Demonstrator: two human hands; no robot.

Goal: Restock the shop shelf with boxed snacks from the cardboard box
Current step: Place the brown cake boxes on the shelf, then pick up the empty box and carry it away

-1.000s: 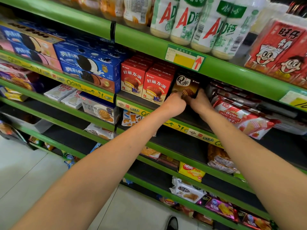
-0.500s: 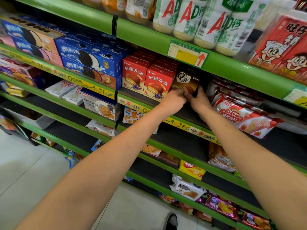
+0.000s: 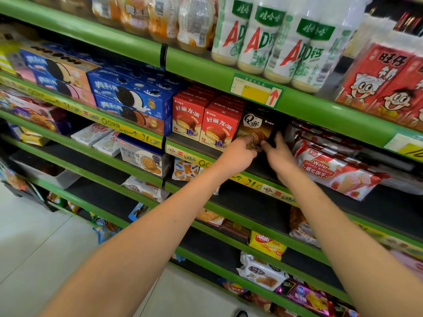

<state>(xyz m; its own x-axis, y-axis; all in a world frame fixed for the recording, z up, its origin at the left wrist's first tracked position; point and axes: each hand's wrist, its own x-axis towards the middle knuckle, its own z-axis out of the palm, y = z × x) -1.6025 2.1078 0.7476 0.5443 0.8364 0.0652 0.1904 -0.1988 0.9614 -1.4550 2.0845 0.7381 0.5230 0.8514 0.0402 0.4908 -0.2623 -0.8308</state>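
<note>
Brown box (image 3: 256, 128) — slightly deeper now

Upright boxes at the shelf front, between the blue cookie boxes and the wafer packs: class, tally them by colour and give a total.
Red boxes: 2
Dark brown box: 1
Total: 3

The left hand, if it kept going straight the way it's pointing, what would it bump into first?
Most likely the dark brown Q box: the left hand already touches its lower front edge. Depth behind is unclear.
</note>
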